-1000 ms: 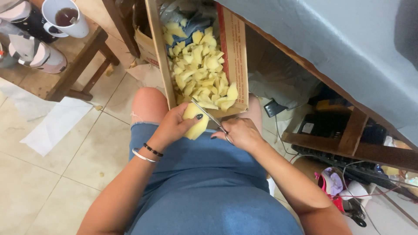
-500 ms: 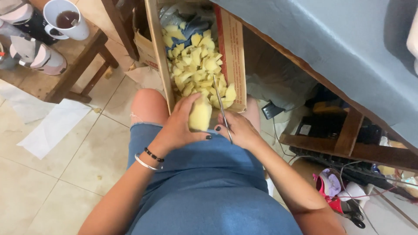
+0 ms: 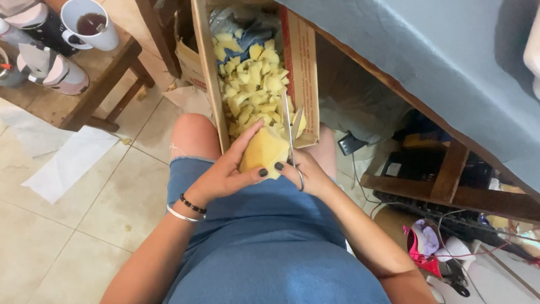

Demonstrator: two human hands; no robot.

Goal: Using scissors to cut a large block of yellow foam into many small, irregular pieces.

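Mid-cut: my left hand (image 3: 228, 174) grips the yellow foam block (image 3: 263, 151); right hand (image 3: 306, 171) works scissors (image 3: 291, 132), blades apart at 12 o'clock. Next: squeeze shut, pieces fall into box (image 3: 205, 67).

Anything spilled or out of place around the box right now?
A few yellow scraps lie on the floor tiles left of the box, away from the pile inside. A loose paper sheet lies there too.

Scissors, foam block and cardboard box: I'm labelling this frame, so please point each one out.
scissors (image 3: 290, 126), head view, on the blades.
foam block (image 3: 262, 151), head view, on its yellow face.
cardboard box (image 3: 300, 48), head view, on the right wall.
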